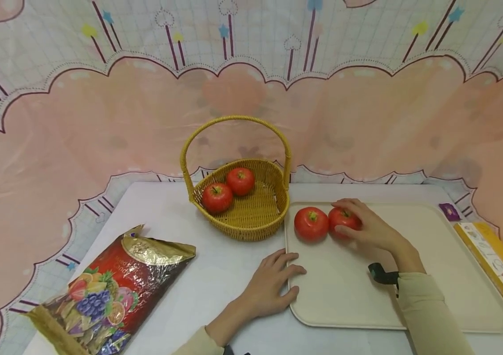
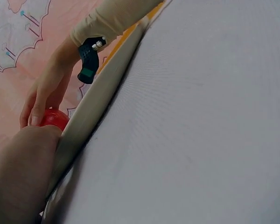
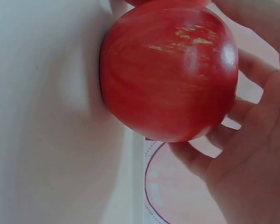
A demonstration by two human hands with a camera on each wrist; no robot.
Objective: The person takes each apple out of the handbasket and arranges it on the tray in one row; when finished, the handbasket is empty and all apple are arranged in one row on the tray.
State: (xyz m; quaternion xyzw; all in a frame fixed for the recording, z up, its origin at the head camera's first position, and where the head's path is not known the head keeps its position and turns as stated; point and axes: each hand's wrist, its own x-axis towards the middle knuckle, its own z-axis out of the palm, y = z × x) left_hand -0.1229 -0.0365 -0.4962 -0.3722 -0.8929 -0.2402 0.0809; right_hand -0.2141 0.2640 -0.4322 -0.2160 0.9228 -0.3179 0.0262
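Observation:
My right hand [image 1: 373,228] curls round a red apple [image 3: 170,70], thumb on the near side and fingers over the far side. That apple sits on the cream tray [image 1: 349,291], close beside a second red apple [image 1: 311,224]. At the tray's left edge my left hand [image 1: 271,283] lies palm down with fingers spread, its fingertips over the rim and nothing held. Behind it stands a yellow wicker basket [image 1: 251,231] with a tall handle. Two red apples, one of them the front apple [image 1: 217,198], lie in the basket's left part.
A shiny red and gold candy bag [image 1: 123,291] lies at the left of the white table [image 1: 207,291]. Along the tray's right side runs a yellow pasta box [image 1: 500,271], with a small purple packet [image 1: 449,212] by the tray's back right corner. A patterned cloth [image 1: 367,128] hangs behind.

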